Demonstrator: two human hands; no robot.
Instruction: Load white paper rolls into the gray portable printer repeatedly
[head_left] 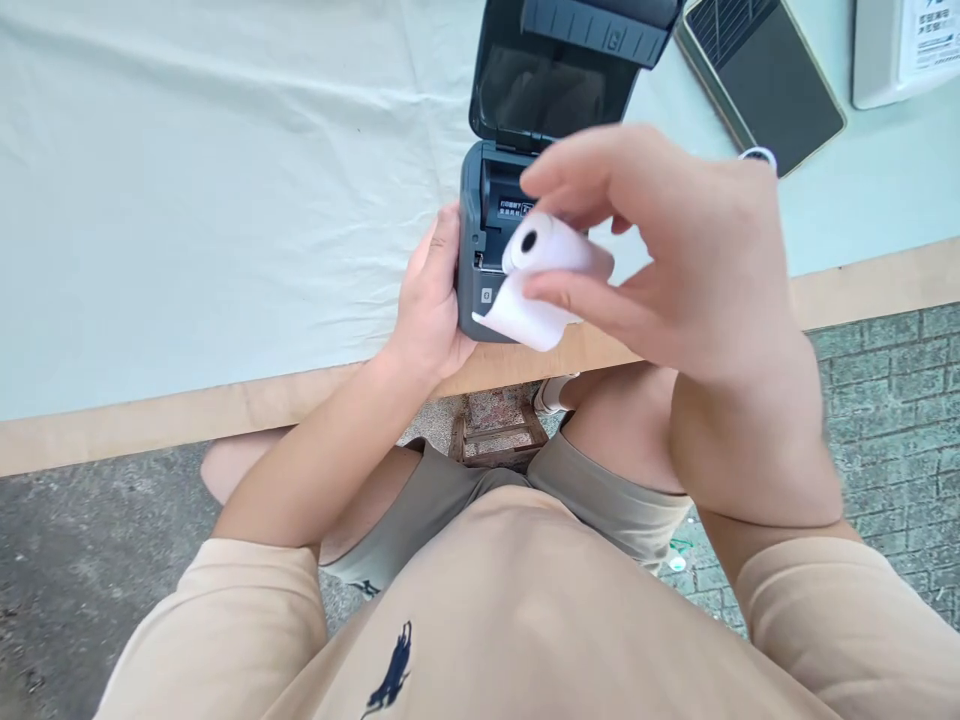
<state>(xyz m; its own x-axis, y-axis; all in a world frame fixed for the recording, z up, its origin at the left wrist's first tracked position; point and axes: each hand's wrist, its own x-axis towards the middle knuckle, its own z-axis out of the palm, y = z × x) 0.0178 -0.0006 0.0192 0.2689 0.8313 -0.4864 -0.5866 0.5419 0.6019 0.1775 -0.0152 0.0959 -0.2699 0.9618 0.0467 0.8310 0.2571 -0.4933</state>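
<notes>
Left hand (431, 290) clamped along the nine o'clock side of the dark printer (471, 240), lid (551, 85) flipped up at twelve! My right hand (697, 250), apart from the left, has the white paper roll (564, 245) pinched right above the printer, loose end (531, 315) curling toward seven; whether roll meets printer, I can't tell. Out at two on the tabletop (150, 425), a phone (780, 90) lies flat.

White paper roll (566, 247), partly unrolled, over dark printer (491, 210), lid (547, 90) raised
</notes>
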